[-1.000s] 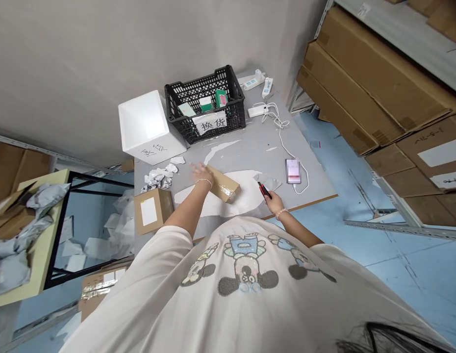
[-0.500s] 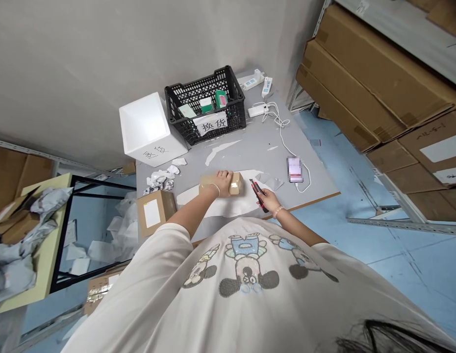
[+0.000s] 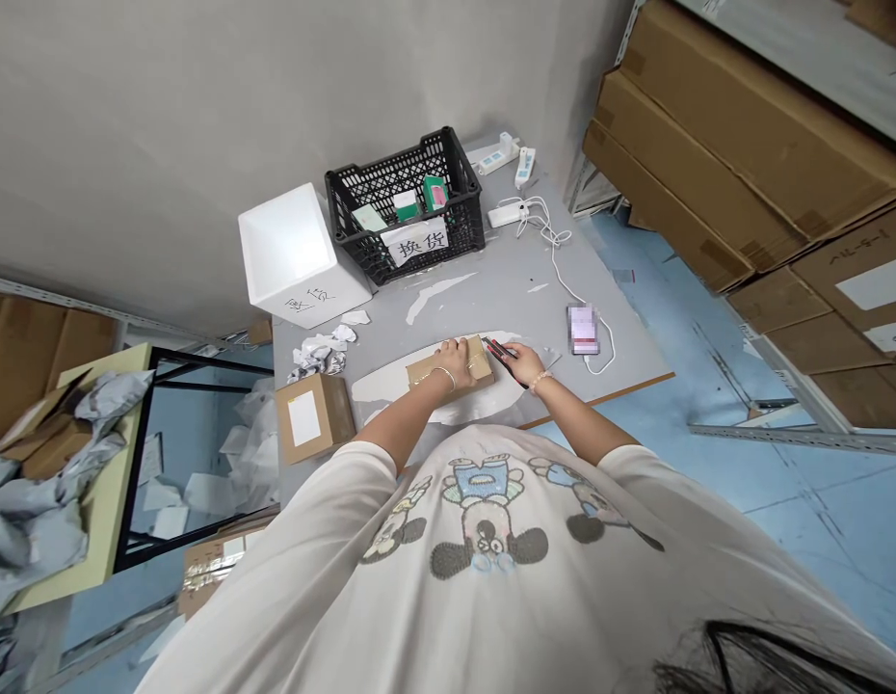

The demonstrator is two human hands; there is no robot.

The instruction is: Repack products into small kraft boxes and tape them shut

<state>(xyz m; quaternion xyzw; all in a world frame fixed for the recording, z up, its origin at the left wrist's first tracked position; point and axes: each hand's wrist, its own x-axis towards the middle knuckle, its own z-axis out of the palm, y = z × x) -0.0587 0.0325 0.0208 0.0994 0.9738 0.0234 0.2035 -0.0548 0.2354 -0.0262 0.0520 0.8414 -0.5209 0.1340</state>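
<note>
A small taped cardboard box (image 3: 428,370) lies slightly askew on a worn white patch of the grey table. My left hand (image 3: 455,362) rests over its top, fingers curled across the far edge and gripping it. In my right hand (image 3: 524,364) is a red and black utility knife (image 3: 503,359), its tip beside the right end of the box. Whether the blade touches the cardboard I cannot tell. Clear tape shows on the box near my left fingers.
A black plastic crate (image 3: 411,207) with several small boxes and a white bin (image 3: 296,260) stand at the back. Crumpled paper (image 3: 322,352) and another cardboard box (image 3: 314,416) are at left. A phone (image 3: 583,330) on a cable lies at right, near shelves of cartons (image 3: 708,145).
The box has shifted a little right and turned, with my left hand on it. My right hand has brought the knife up to the box's right end.
</note>
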